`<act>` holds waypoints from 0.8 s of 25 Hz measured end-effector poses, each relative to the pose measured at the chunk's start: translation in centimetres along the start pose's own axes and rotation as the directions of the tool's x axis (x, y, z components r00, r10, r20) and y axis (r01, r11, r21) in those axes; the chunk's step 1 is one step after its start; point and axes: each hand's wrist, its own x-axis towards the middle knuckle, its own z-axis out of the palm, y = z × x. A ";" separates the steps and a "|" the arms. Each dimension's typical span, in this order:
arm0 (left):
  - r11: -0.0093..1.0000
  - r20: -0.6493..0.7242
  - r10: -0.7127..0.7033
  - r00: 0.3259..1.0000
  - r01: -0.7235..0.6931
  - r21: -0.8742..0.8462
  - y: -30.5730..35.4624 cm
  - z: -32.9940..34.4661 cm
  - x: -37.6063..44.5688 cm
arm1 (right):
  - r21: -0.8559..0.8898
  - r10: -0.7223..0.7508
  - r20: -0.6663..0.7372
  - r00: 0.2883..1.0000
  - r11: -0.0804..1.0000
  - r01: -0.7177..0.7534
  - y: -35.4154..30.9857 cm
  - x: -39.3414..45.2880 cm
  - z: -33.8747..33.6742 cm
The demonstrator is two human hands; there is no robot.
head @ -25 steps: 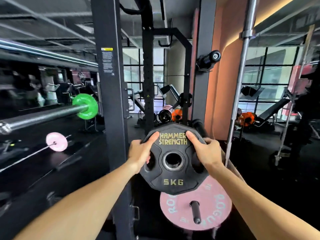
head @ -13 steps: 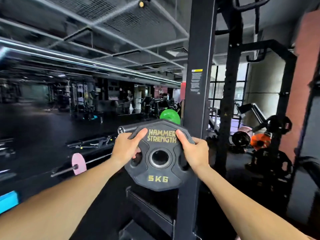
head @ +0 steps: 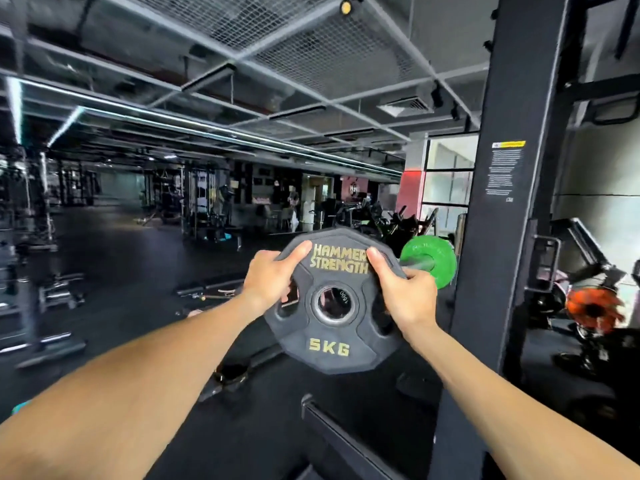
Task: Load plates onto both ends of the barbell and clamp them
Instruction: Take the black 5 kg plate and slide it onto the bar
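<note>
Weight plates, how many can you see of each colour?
Black plate, held in the left hand and the right hand: 1
Green plate, behind it: 1
Orange plate, blurred, far right: 1
Total: 3

A commercial gym. A black rack upright (head: 498, 237) with a printed warning label stands at the right; just left of it hangs a green plate (head: 429, 259), and a black plate (head: 332, 337) (marked "HAMMER STRENGTH", "5KG") fills the foreground. Far left of the upright, exercise machines (head: 194, 202) line a dark rubber floor (head: 114, 258).
</note>
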 end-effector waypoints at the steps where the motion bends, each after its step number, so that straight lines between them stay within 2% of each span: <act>1: 1.000 0.043 0.000 0.999 0.001 -0.015 -0.8 0.0 1.3 | -0.028 0.002 -0.056 0.998 1.000 -0.003 0.0 0.0 0.7; 5: 1.000 0.229 0.008 0.973 -0.003 -0.026 -2.8 1.3 5.2 | -0.120 0.010 -0.285 0.958 0.992 -0.046 0.0 -0.3 2.0; 7: 0.997 0.292 0.034 0.956 -0.013 -0.074 -3.3 2.0 6.4 | -0.161 0.021 -0.344 0.939 0.984 -0.081 -0.3 -0.7 2.4; 16: 0.980 0.392 0.116 0.913 -0.040 -0.195 -5.6 4.5 9.8 | -0.224 -0.026 -0.483 0.875 0.970 -0.095 0.5 -1.5 4.4; 20: 0.979 0.396 0.112 0.912 -0.034 -0.199 -6.7 7.3 12.0 | -0.248 -0.065 -0.475 0.877 0.967 -0.063 2.0 1.5 3.9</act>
